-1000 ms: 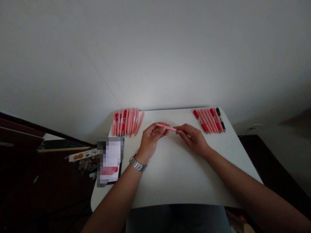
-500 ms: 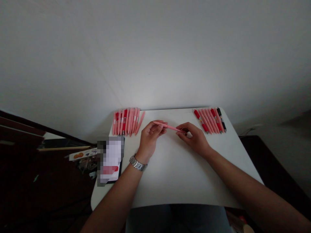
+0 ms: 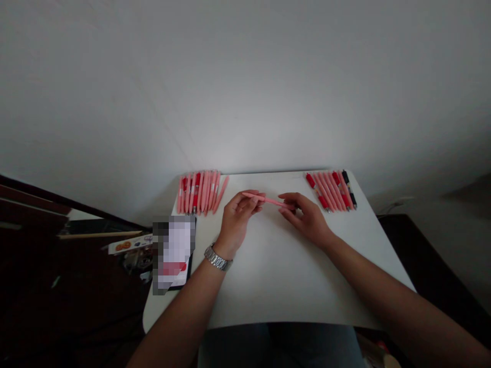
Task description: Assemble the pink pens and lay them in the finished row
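A pink pen (image 3: 273, 202) is held level above the table, pinched near its pointed end between the thumb and fingers of my left hand (image 3: 238, 214). A silver watch is on that wrist. My right hand (image 3: 305, 217) is at the pen's other end, thumb and index finger apart with the pen's end between them; whether the other fingers touch it is hidden. Beyond my left hand lies a row of pink and red pens (image 3: 201, 191). A second row of pink, red and black pens (image 3: 332, 191) lies past my right hand.
The white table (image 3: 276, 286) stands against a grey wall (image 3: 245, 92). On its left edge lies a phone or tablet (image 3: 184, 278) with a blurred screen. Dark furniture and loose clutter (image 3: 134, 260) are at the left, a dark surface (image 3: 406, 245) at the right.
The thumb and index finger of my right hand have moved apart at the pen's end. My left hand and the pen rows have stayed in place.
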Action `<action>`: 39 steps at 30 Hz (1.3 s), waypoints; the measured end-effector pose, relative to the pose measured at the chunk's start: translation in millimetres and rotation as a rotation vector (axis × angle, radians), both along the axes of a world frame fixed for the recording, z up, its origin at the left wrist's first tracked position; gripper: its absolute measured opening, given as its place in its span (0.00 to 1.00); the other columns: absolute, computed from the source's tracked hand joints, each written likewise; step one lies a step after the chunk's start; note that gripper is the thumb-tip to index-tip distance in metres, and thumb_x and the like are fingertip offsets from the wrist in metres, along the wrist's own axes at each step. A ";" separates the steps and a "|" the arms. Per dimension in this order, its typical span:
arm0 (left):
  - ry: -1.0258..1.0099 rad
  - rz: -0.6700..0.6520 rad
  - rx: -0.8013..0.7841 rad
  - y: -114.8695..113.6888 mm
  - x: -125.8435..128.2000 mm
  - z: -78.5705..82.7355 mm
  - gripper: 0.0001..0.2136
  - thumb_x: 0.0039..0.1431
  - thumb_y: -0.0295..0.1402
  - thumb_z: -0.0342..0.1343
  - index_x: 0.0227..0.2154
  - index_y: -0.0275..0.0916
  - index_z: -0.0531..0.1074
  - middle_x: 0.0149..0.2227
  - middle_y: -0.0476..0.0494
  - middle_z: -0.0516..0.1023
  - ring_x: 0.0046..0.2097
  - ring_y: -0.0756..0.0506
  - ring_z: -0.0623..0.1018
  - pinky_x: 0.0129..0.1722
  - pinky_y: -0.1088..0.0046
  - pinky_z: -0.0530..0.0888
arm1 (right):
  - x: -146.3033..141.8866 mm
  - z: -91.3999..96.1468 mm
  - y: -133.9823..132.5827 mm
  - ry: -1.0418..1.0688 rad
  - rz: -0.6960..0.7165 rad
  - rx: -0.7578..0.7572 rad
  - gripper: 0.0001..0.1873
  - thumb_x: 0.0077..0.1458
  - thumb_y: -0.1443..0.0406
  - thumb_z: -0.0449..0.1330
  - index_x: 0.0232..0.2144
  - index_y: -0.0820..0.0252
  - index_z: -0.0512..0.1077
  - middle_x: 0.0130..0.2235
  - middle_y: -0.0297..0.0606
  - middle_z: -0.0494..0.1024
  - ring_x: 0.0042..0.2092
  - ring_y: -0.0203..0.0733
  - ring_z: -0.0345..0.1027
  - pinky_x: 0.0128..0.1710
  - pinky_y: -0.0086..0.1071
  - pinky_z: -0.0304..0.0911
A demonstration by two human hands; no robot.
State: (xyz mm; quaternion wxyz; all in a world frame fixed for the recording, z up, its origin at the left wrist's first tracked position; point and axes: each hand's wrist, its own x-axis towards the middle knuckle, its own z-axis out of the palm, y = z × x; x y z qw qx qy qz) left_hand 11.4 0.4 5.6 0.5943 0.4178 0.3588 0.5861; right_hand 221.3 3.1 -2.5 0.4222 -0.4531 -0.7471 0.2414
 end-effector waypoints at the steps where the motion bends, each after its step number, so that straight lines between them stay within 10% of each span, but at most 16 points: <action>1: -0.008 0.014 0.000 0.4 -0.2 -0.1 0.11 0.61 0.37 0.65 0.44 0.39 0.78 0.47 0.39 0.83 0.47 0.47 0.81 0.46 0.73 0.77 | -0.1 -1.7 0.5 0.009 -0.010 0.001 0.17 0.62 0.57 0.63 0.50 0.57 0.71 0.38 0.39 0.78 0.33 0.39 0.71 0.34 0.32 0.68; 13: -0.057 -0.002 0.005 -0.2 0.2 3.2 0.11 0.60 0.36 0.66 0.44 0.38 0.78 0.46 0.39 0.83 0.50 0.44 0.81 0.51 0.68 0.77 | 0.7 5.1 -0.9 -0.071 0.014 -0.049 0.16 0.70 0.55 0.51 0.40 0.59 0.74 0.31 0.37 0.78 0.31 0.38 0.69 0.32 0.31 0.63; 39: -0.045 0.032 -0.001 1.0 -0.9 2.5 0.12 0.59 0.37 0.66 0.43 0.38 0.77 0.46 0.39 0.83 0.49 0.45 0.81 0.50 0.69 0.77 | -0.9 0.2 0.3 -0.056 -0.040 -0.033 0.12 0.64 0.57 0.58 0.45 0.57 0.72 0.31 0.35 0.75 0.30 0.38 0.68 0.30 0.30 0.63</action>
